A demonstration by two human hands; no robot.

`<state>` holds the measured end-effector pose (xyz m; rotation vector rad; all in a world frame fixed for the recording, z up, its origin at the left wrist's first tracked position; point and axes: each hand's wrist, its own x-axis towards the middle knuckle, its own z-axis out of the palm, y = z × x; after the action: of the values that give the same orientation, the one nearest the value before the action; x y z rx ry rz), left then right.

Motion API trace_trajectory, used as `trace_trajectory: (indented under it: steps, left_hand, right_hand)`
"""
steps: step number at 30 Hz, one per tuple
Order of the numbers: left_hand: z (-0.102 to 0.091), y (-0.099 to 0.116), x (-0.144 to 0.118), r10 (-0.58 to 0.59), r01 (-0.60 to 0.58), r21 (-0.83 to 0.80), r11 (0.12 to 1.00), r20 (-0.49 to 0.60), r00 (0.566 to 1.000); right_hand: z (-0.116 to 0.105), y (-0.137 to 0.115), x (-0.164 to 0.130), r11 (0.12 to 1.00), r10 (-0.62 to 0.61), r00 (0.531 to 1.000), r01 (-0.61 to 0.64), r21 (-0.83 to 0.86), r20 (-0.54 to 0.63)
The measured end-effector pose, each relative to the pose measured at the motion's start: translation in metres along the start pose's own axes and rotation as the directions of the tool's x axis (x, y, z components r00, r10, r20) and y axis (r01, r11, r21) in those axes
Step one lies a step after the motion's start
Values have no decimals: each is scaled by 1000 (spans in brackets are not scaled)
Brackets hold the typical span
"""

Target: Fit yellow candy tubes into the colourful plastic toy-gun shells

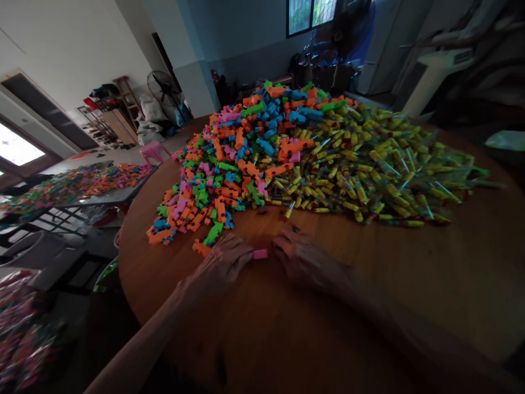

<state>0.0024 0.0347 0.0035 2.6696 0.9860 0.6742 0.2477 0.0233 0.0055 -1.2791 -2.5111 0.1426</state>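
A small pink plastic piece [260, 254] pokes out from the fingertips of my left hand [229, 256], which is closed on it just above the wooden table. To its right, my right hand [301, 257] rests low over the table with its fingers curled in. Whatever it holds, if anything, is hidden. Just beyond my hands spreads a heap of small plastic toy cars [221, 191] in orange, blue, green and pink. Beside that heap lie many yellow tube-like pieces [361, 164], some with clear ends. One yellow piece [289, 211] lies at the near edge of the pile.
The round wooden table [369, 284] carries both heaps. On the left, a second table [110, 191] bears more coloured toys, with a pink stool [154, 151] behind it. Filled clear bags [24, 334] are at the lower left. A standing fan [162, 85] is farther back.
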Motion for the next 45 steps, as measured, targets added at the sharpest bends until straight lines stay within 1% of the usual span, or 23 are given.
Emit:
trace_trajectory:
  steps: [5, 10, 14, 18, 22, 25, 31, 35, 39, 43, 45]
  left_hand:
    - [-1, 1, 0, -55, 55, -1, 998, -37, 998]
    - [5, 5, 0, -69, 73, 36, 997, -94, 993]
    - [10, 7, 2, -62, 68, 97, 993, -64, 996]
    - [11, 9, 6, -49, 52, 116, 992, -26, 998]
    - [12, 13, 9, -43, 48, 126, 991, -40, 998]
    - [14, 14, 9, -40, 44, 114, 992, -41, 998]
    - [16, 15, 11, -27, 31, 97, 995, -43, 999]
    - [19, 19, 11, -35, 40, 150, 988, -34, 999]
    - [22, 21, 9, -71, 75, 204, 976, -26, 997]
    - [23, 17, 8, -61, 63, 185, 981, -17, 998]
    - [23, 14, 9, -44, 46, 182, 982, -15, 999]
  right_hand:
    - [-3, -2, -1, 1000, 5, 1000, -5, 10, 5]
    - [-1, -4, -2, 1000, -9, 1000, 9, 24, -7]
    - [2, -4, -2, 999, -28, 1000, 28, 21, 11]
    - [6, -3, -1, 999, -32, 999, 32, -15, 5]
    - [6, -3, 0, 998, -50, 999, 51, -26, 15]
    - [1, -4, -1, 999, -33, 998, 33, -5, 45]
    - [-6, -5, -2, 999, -37, 995, 33, 40, 97]
    - [-6, -5, -3, 997, -72, 989, 68, 32, 132]
    - [1, -3, -5, 995, -100, 983, 99, 12, 154]
    - [4, 0, -4, 988, -106, 987, 91, 126, 121]
    - [0, 0, -2, 984, -93, 986, 69, 167, 140]
